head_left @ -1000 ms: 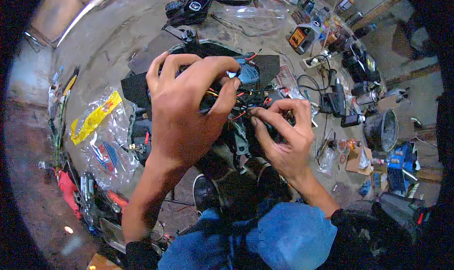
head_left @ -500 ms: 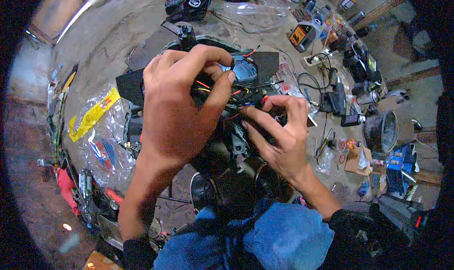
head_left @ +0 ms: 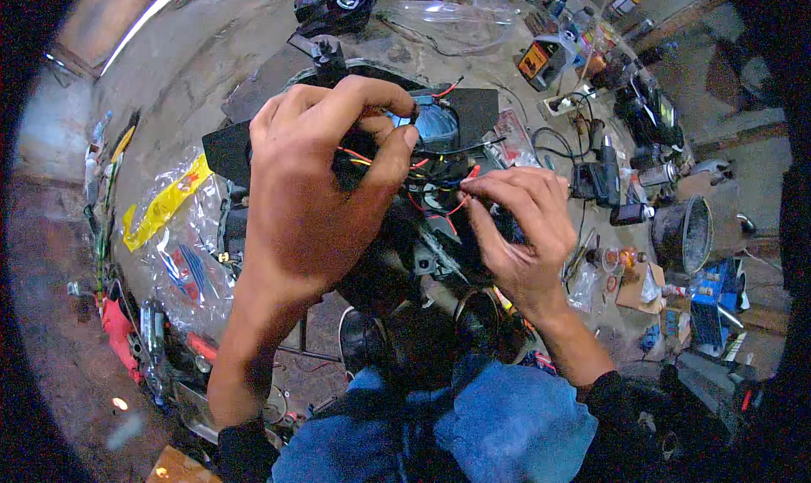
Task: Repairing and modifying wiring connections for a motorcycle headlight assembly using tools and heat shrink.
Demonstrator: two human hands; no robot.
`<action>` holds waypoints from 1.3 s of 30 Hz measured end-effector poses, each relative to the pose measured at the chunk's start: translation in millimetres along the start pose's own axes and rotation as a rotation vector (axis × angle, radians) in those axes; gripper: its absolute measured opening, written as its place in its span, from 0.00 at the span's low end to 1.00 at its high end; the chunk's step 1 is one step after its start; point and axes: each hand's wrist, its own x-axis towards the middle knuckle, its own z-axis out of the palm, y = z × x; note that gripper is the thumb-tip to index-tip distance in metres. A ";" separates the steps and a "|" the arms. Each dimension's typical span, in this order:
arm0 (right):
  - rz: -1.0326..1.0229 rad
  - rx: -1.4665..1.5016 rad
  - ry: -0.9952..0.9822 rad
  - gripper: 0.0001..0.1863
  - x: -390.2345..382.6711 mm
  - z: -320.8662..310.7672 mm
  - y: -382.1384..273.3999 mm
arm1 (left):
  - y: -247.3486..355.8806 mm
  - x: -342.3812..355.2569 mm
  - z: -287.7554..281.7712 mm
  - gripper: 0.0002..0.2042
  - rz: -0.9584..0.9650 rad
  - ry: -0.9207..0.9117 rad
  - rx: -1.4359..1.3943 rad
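My left hand (head_left: pixel 308 191) is closed over a black plastic assembly (head_left: pixel 469 115), thumb and forefinger pinching a small dark piece (head_left: pixel 413 115) beside a blue translucent part (head_left: pixel 435 128). My right hand (head_left: pixel 528 234) is closed at the assembly's right side, thumb and forefinger pinched on a thin red wire (head_left: pixel 452 215). Between both hands lies a tangle of red, yellow and black wires (head_left: pixel 422 174). Below them are dark plastic and metal parts (head_left: pixel 435 251), partly hidden by my hands, and my shoes (head_left: pixel 477 322).
Plastic bags with a yellow strip (head_left: pixel 165 204) lie left. Black housings (head_left: pixel 338 5) sit at the back. Bottles (head_left: pixel 541 60), a power strip (head_left: pixel 559 103), a black tool (head_left: pixel 596 179), a metal container (head_left: pixel 693 234) and a blue box (head_left: pixel 716 297) crowd the right side. A red object (head_left: pixel 120 339) lies lower left.
My right hand has moved right, its fingertips changing position among the wires, with red wire now showing between them. My left hand has shifted slightly up and left, still pinched.
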 end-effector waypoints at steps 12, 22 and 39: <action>0.280 0.203 0.093 0.09 -8.3 6.6 -8.0 | -15.8 -8.3 8.2 0.11 0.442 0.133 0.118; 0.338 0.242 0.119 0.11 -13.1 14.2 -6.5 | 7.8 -22.0 14.5 0.14 0.409 -0.005 0.247; 0.266 0.268 0.066 0.13 -15.3 17.3 -0.1 | 6.9 -27.0 13.9 0.14 0.371 -0.040 0.272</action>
